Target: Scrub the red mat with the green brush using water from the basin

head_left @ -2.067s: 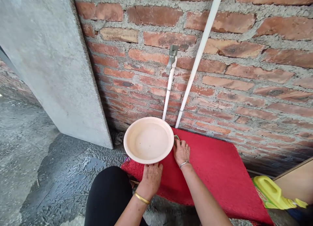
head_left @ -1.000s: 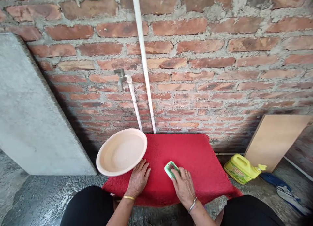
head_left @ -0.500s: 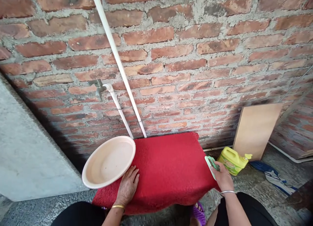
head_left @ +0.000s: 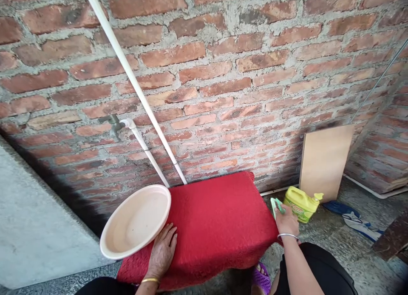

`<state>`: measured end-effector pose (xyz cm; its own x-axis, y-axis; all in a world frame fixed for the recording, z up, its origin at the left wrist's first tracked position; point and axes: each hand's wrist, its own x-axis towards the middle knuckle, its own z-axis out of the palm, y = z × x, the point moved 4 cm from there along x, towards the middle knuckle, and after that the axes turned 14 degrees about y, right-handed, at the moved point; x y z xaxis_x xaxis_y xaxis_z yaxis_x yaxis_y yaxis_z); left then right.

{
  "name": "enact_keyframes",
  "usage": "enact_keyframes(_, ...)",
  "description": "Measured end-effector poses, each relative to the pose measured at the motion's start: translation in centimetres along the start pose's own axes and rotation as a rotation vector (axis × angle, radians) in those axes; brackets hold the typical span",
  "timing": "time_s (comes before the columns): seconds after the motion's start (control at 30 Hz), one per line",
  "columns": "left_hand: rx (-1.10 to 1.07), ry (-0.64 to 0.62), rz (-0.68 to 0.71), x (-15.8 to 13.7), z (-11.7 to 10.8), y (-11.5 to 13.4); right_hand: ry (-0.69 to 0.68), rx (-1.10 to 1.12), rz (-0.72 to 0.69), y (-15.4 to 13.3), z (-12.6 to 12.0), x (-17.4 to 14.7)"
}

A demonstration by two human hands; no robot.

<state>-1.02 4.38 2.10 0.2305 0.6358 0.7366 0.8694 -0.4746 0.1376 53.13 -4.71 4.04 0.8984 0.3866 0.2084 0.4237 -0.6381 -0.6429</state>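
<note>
A red fuzzy cloth (head_left: pixel 213 218) is draped over a low bench or table in front of me. My left hand (head_left: pixel 162 252) lies palm down on its front left part, fingers stretched out, close against the rim of a pale pink basin (head_left: pixel 137 227). The basin rests tilted at the cloth's left end, with a few dark specks inside. At the cloth's right edge, my right hand (head_left: pixel 287 222) grips a green scrubbing brush (head_left: pixel 276 206), its fingers covering much of it. Just behind that hand stands a yellow pump jug (head_left: pixel 301 203) on the floor.
Behind is a brick wall (head_left: pixel 216 86) with white pipes (head_left: pixel 140 91) and a tap (head_left: pixel 114 126). A grey slab (head_left: pixel 38 227) leans at left. On the right are a wooden board (head_left: pixel 327 161), blue-and-white footwear (head_left: pixel 358 222) and a dark block (head_left: pixel 392 239). A purple sandal (head_left: pixel 262 279) shows below.
The whole view has tilted and shifted a little. My right hand has moved slightly outward with the brush, closer to the jug. My left hand stays flat beside the basin.
</note>
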Motion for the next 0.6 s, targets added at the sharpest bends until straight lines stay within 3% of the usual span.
enact_keyframes(0.13,0.014,-0.007,0.003,-0.3,0.2,-0.2,0.036,0.031,-0.194,-4.4,-0.5,-1.9)
enact_keyframes(0.27,0.018,0.005,0.007,-0.6,0.3,-0.4,-0.125,0.120,-0.574,-9.9,0.7,-7.1)
enact_keyframes(0.37,0.025,0.018,0.010,-0.6,0.2,-0.3,-0.254,0.153,-0.789,-12.2,1.9,-10.5)
enact_keyframes(0.47,0.026,0.023,0.022,-0.5,-0.2,0.0,-0.269,0.184,-0.724,-12.2,2.7,-9.4)
enact_keyframes(0.6,0.014,0.027,0.012,-0.5,-0.5,0.2,-0.139,0.188,-0.428,-9.3,3.1,-2.2)
